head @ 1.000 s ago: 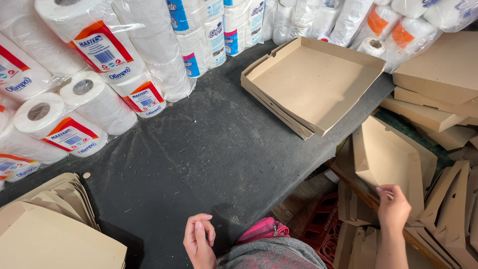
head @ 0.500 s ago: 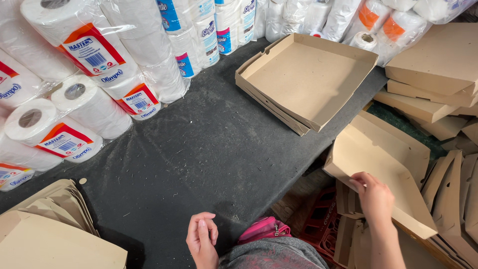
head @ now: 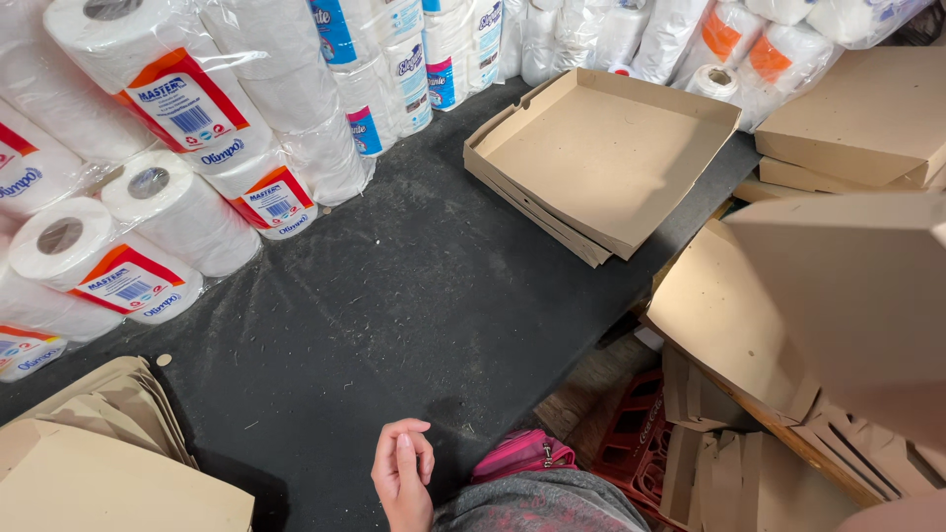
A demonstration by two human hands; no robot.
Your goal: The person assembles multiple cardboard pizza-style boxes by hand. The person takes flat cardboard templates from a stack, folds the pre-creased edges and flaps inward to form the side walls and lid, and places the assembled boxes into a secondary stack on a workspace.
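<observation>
A large flat brown cardboard sheet (head: 838, 296) is lifted at the right, close to the camera. My right hand (head: 902, 514) is under it, with only a sliver showing at the bottom right corner. My left hand (head: 399, 475) rests at the near edge of the black table (head: 394, 296), fingers loosely curled and holding nothing. An assembled shallow cardboard box (head: 601, 158) lies open on the table's far right, on top of another one.
Wrapped toilet paper and paper towel rolls (head: 177, 108) line the left and back of the table. Flat cardboard pieces (head: 99, 463) lie at the near left. Closed boxes (head: 867, 118) are stacked at the far right. A pink pouch (head: 522, 455) and a red crate (head: 641, 433) sit below.
My right hand reached down to the cardboard pile at the right, took hold of a sheet and raised it towards the camera. My left hand stayed put.
</observation>
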